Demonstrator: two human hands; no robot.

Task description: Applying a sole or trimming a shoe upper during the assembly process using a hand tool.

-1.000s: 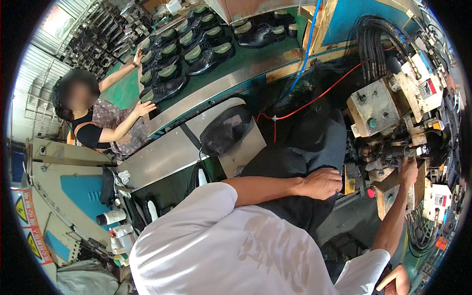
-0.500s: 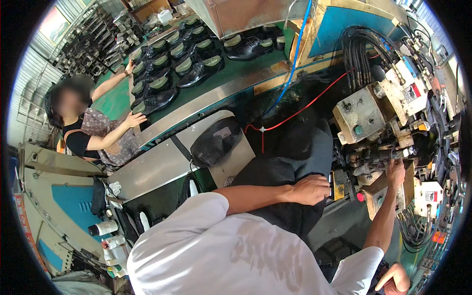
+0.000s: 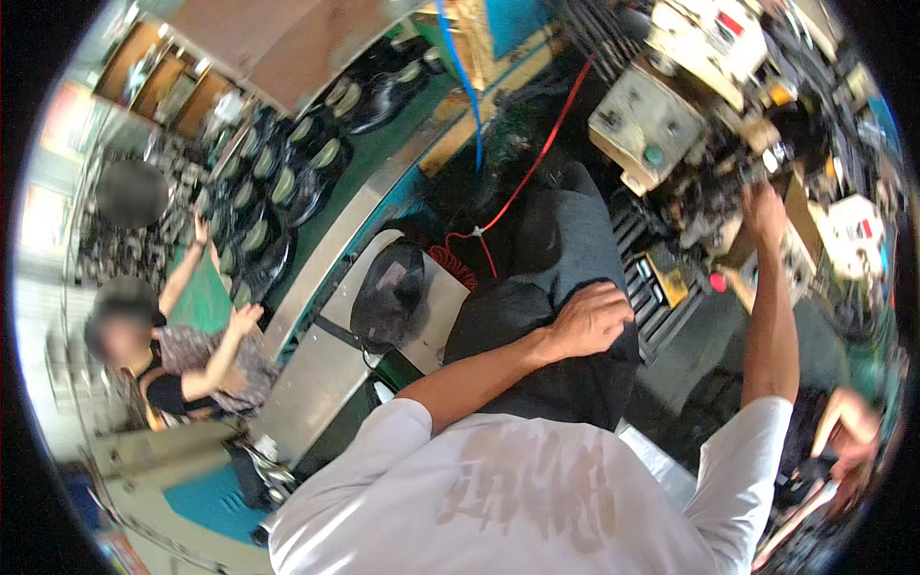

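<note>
My left hand (image 3: 594,318) rests palm down on the grey trousers (image 3: 556,249) over my thigh. Its fingers are curled in, and nothing shows in them. At the right, my right hand (image 3: 764,213) reaches up to the dark metal parts of a machine (image 3: 704,211). Its fingers are closed against the machine; blur hides what they grip. Beside it is a pale control box (image 3: 644,129) with a green button (image 3: 654,154). A red button (image 3: 718,282) sits below the right hand, near the forearm.
Black shoes (image 3: 278,192) stand in rows on a green bench at the upper left, with a co-worker (image 3: 206,355) beside them. A black padded object (image 3: 388,297) lies on a metal ledge. A red hose (image 3: 546,153) and blue hose (image 3: 476,105) run nearby. Another person (image 3: 848,431) is at the lower right.
The view has turned, so the machine and benches appear shifted and tilted. The co-worker's nearer hand has lifted off the shoes. My left hand stays on my thigh, my right at the machine.
</note>
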